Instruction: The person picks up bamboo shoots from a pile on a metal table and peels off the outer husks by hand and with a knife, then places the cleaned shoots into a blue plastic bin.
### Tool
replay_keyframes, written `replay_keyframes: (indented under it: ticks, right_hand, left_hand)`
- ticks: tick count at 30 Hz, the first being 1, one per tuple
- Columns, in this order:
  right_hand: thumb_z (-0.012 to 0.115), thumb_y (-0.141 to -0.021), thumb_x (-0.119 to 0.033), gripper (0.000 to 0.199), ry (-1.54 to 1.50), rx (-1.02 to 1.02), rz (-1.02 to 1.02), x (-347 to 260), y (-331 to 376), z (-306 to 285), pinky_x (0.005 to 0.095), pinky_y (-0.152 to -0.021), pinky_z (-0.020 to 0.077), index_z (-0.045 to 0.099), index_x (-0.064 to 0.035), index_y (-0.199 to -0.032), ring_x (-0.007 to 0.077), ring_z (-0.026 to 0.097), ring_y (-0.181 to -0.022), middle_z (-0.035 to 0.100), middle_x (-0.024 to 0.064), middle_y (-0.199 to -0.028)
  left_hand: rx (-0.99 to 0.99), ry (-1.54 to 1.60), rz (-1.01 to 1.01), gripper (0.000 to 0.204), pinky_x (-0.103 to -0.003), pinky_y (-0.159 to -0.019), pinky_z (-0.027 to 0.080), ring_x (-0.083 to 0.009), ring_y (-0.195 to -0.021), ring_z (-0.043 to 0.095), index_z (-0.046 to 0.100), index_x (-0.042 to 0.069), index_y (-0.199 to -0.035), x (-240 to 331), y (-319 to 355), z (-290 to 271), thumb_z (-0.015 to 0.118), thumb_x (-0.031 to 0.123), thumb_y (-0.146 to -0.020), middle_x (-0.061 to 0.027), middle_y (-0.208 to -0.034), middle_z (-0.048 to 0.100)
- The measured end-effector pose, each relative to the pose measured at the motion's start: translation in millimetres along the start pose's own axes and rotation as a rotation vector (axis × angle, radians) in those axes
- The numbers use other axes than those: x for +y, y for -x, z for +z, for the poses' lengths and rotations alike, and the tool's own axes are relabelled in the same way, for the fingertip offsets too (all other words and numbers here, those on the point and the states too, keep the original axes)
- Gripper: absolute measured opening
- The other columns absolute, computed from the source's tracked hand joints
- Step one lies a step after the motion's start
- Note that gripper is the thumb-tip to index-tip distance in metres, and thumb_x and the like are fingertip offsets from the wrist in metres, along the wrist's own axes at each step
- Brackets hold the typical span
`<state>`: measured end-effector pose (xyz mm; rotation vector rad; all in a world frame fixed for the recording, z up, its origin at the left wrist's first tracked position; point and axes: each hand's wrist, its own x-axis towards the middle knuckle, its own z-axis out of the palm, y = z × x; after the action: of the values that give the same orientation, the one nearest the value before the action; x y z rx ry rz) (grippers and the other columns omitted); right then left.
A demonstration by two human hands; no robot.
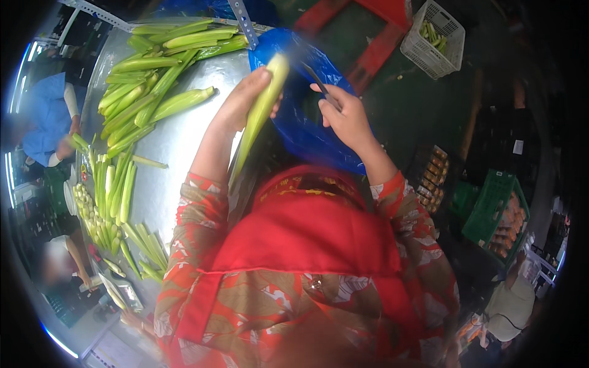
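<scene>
My left hand is wrapped round a long pale-green stalk, a water bamboo shoot, held up at a slant with its thick end away from me. In my right hand is a knife, its blade pointing up and left toward the shoot's thick end but apart from it. That end and the blade tip are blurred. Beneath both hands hangs a blue plastic bag. To the left, a heap of similar green shoots lies on a metal table.
Trimmed shoots lie in rows along the table's left side. A white crate with green pieces stands on the floor at far right, near a red frame. Green crates are at right. Other people stand left and lower right.
</scene>
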<state>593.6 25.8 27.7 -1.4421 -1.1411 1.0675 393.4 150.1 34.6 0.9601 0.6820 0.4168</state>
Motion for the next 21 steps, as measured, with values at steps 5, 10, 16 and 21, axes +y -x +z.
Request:
replay_keyframes:
  ticks: [5,10,16,21]
  right_hand:
    - [0.056,-0.082,-0.014,0.024,0.291,-0.003,-0.107,-2,-1,12,0.0366,-0.072,0.0516,0.065,-0.0038,-0.101,0.0313,0.066,-0.083,0.067,0.0183,-0.09]
    - [0.056,-0.081,-0.015,0.021,0.358,0.028,-0.124,1,4,16,0.0419,-0.07,0.051,0.066,-0.005,-0.097,0.0354,0.064,-0.083,0.066,0.018,-0.086]
    - [0.057,-0.081,-0.015,0.018,0.397,0.061,-0.137,11,12,15,0.0442,-0.065,0.0496,0.065,-0.0072,-0.095,0.0373,0.063,-0.075,0.065,0.0175,-0.078]
    - [0.054,-0.084,-0.018,0.018,0.424,0.064,-0.092,35,26,16,0.0455,-0.067,0.0493,0.065,-0.0084,-0.095,0.0379,0.063,-0.078,0.065,0.0188,-0.08]
  left_hand:
    - [-0.04,-0.255,-0.046,0.046,-0.024,-0.057,0.051,-0.0119,-0.065,0.059,0.053,0.005,-0.113,-25,21,16,0.056,0.046,-0.092,-0.0052,-0.081,0.058]
    - [-0.025,-0.262,-0.044,0.041,-0.023,-0.06,0.05,-0.0113,-0.065,0.058,0.053,0.005,-0.113,-34,24,23,0.051,0.042,-0.095,-0.0048,-0.08,0.058]
    - [0.028,-0.403,-0.036,0.044,-0.022,-0.058,0.047,-0.0088,-0.064,0.055,0.059,0.002,-0.106,-33,24,36,0.052,0.044,-0.094,-0.0022,-0.077,0.057]
    - [-0.004,-0.501,-0.087,0.041,-0.022,-0.056,0.046,-0.0093,-0.06,0.056,0.06,0.001,-0.103,-50,21,34,0.053,0.041,-0.093,-0.0033,-0.074,0.058]
